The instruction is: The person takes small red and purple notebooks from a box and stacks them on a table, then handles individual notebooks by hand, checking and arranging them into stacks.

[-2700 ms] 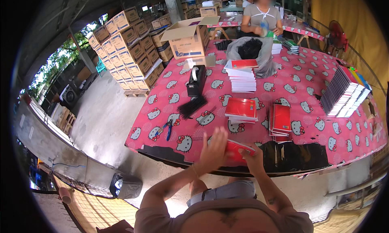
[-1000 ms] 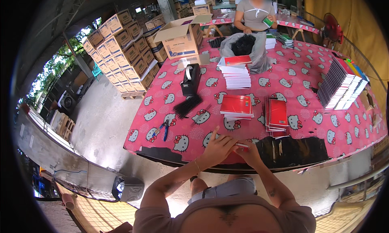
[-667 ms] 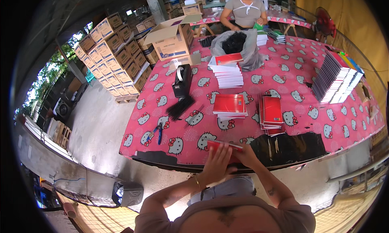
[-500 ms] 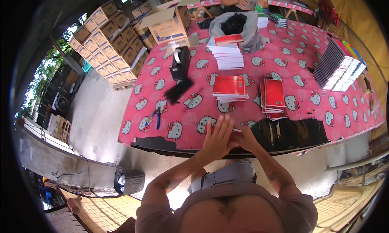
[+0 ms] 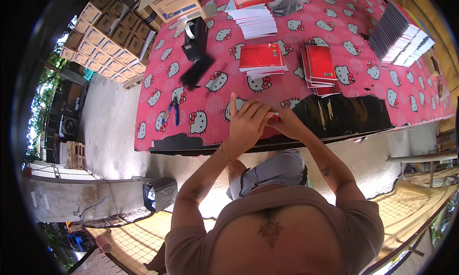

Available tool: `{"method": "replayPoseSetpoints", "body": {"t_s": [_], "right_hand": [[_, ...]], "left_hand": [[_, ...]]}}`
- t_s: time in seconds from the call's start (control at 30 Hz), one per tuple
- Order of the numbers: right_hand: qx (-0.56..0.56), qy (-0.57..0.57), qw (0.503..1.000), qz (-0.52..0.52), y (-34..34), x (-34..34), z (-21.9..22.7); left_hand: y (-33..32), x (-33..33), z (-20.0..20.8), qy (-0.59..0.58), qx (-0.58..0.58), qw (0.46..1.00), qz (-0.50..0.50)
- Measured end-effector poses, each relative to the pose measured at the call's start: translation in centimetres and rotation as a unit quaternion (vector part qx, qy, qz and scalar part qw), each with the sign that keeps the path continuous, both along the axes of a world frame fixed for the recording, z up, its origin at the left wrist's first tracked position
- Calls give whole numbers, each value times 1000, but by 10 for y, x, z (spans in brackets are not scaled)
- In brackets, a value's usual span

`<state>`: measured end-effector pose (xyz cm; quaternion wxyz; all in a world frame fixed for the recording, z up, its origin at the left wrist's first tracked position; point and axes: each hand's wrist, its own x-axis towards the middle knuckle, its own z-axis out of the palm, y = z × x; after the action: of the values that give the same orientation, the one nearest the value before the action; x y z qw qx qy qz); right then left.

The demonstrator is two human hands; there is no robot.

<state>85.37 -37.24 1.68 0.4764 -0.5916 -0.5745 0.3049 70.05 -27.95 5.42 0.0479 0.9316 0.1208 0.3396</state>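
At the table's near edge both hands meet over a small red notebook (image 5: 276, 117), and only a sliver of its cover shows between them. My left hand (image 5: 247, 122) lies across it with bent fingers, the thumb sticking up apart. My right hand (image 5: 288, 123) grips its right side with curled fingers. Beyond them lies a short stack of red spiral notebooks (image 5: 260, 56). To the right is another stack of red notebooks (image 5: 319, 64), bound along the left side. Black binding coils (image 5: 197, 73) lie to the left, near blue-handled pliers (image 5: 176, 113).
A black tape dispenser (image 5: 195, 38) and a white-paged notebook stack (image 5: 253, 22) stand farther back. At right rises a tall notebook pile (image 5: 400, 35). Black tape patches (image 5: 344, 113) cover the near edge of the pink tablecloth (image 5: 358, 86). Cartons (image 5: 107, 41) are stacked on the left floor.
The view has tilted down, so the table sits higher in the picture. My hands have drawn closer together over the notebook, and less of its cover shows.
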Motion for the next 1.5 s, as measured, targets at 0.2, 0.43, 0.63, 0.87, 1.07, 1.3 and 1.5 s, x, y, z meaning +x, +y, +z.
{"method": "replayPoseSetpoints", "body": {"t_s": [0.2,0.43,0.63,0.87,1.07,1.3,1.5], "right_hand": [[31,-60,998,-2,-17,14,22],[19,63,998,19,-17,47,17],[143,-106,984,15,-13,31,25],[225,-137,930,-255,-23,-1,59],[163,173,940,-245,-32,37,71],[-111,-312,830,-449,-16,185,31],[249,-266,893,-263,-16,98,71]], "left_hand": [[-4,-1,-5,-13,-53,998,-25],[-2,4,1,-23,-60,997,-43],[-3,-4,16,51,-94,994,-31],[-11,7,49,-24,-152,988,25],[13,55,80,-113,-254,952,-124],[125,80,-27,10,81,996,-47],[76,57,31,-26,68,997,-33]]}}
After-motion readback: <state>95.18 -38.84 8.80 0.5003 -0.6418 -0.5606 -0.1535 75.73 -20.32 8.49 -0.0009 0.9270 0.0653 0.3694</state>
